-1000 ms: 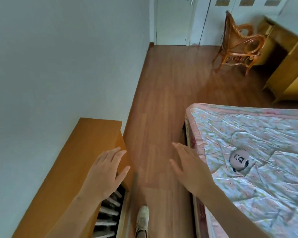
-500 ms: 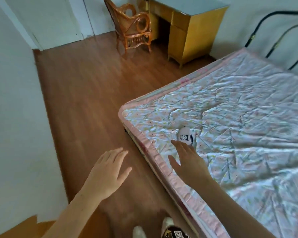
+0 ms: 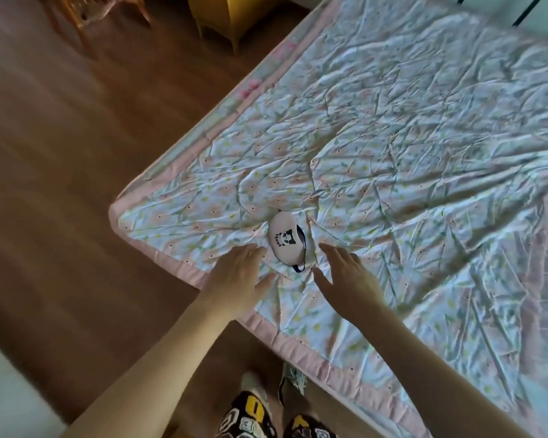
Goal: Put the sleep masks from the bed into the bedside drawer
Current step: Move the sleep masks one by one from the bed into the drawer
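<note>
1. One sleep mask (image 3: 284,241), pale with a panda print and dark strap, lies on the bed (image 3: 424,159) near its corner.
2. Left hand (image 3: 238,276) spread flat, empty, fingertips just beside the mask.
3. Right hand (image 3: 345,275) spread, empty, near the mask's other side.
4. Wood floor (image 3: 60,153) left of the bed.

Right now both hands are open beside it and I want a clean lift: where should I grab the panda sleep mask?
Pinch the sleep mask across its padded body, near the end by the right hand, coming from above. It lies flat on the quilt, its dark strap loose alongside.
</note>
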